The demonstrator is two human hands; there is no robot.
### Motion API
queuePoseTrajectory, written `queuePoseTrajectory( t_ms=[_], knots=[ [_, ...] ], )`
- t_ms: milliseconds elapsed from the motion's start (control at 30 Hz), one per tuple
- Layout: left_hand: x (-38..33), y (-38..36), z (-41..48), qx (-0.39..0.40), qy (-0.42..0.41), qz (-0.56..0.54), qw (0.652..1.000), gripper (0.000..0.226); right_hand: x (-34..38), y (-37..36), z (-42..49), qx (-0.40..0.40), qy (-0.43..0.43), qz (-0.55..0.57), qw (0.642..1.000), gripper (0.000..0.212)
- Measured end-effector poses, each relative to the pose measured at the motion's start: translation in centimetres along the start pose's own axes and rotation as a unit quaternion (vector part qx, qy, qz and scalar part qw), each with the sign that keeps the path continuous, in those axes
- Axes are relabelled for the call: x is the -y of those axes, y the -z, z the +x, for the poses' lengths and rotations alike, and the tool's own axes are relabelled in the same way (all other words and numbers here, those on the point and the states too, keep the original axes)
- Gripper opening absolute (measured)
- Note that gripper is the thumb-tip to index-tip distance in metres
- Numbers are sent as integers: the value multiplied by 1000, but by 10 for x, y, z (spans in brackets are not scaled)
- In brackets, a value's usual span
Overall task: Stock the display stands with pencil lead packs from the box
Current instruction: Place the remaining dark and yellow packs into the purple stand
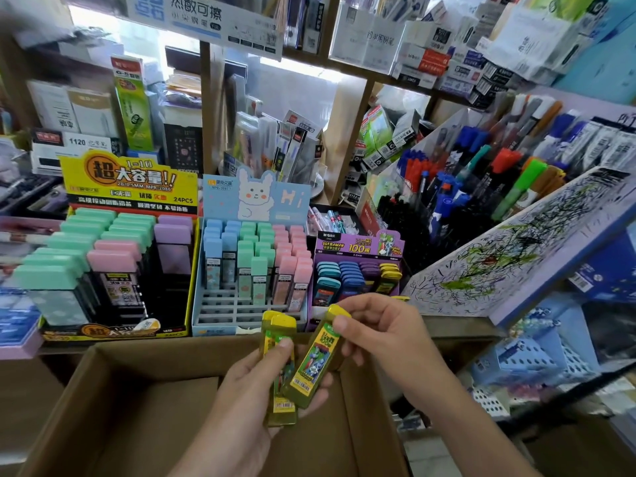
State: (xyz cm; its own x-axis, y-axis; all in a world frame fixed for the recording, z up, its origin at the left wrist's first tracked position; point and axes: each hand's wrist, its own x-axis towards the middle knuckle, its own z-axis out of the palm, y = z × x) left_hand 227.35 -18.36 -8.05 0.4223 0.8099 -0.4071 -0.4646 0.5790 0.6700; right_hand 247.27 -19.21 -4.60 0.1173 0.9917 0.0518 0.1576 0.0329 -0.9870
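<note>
My left hand (251, 404) grips a small bunch of yellow pencil lead packs (279, 359) above the open cardboard box (144, 407). My right hand (385, 328) pinches the top of one tilted yellow pack (318, 356) that leans against the bunch. Just behind my hands stands the purple display stand (358, 266), which holds blue, purple and yellow packs. To its left is a light blue rabbit stand (251, 270) with blue, green and pink packs and bare slots in front. Further left is a yellow stand (117, 256) with bigger green, pink and purple packs.
A slanted scribbled test board (516, 249) juts in from the right beside racks of pens and markers (488, 180). Wooden shelves crowded with stationery boxes (430, 60) rise behind. A blue plastic basket (526, 359) sits at lower right.
</note>
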Motion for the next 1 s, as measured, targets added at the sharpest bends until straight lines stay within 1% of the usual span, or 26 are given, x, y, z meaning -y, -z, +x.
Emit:
queuePoseTrajectory(
  t_ms=[67, 133, 200, 300, 433, 667, 900, 1000],
  knots=[
    [-1, 1, 1, -7, -2, -8, 1000, 38, 6, 8, 0, -22, 10, 4, 1000, 27],
    [-1, 2, 2, -10, -7, -7, 1000, 35, 11, 17, 0, -51, 23, 10, 998, 30],
    [0, 2, 3, -7, -4, -4, 1000, 31, 15, 28, 1, -74, 43, 6, 996, 26],
    [1, 3, 4, -9, -1, -5, 1000, 29, 18, 46, 3, -106, 80, -19, 991, 14],
    [0, 4, 5, -18, -11, 11, 1000, 26, 20, 69, 8, -138, 110, -96, 980, 12],
    [0, 4, 4, -20, -23, 41, 999, 28, 19, 89, 16, -159, 131, -203, 957, 16],
    [-2, 2, 0, -29, -17, 43, 998, 25, 13, 92, 28, -177, 157, -220, 946, 24],
    [-2, 2, 0, -32, -15, 41, 999, 26, 8, 93, 33, -177, 171, -246, 938, 26]
  ],
)
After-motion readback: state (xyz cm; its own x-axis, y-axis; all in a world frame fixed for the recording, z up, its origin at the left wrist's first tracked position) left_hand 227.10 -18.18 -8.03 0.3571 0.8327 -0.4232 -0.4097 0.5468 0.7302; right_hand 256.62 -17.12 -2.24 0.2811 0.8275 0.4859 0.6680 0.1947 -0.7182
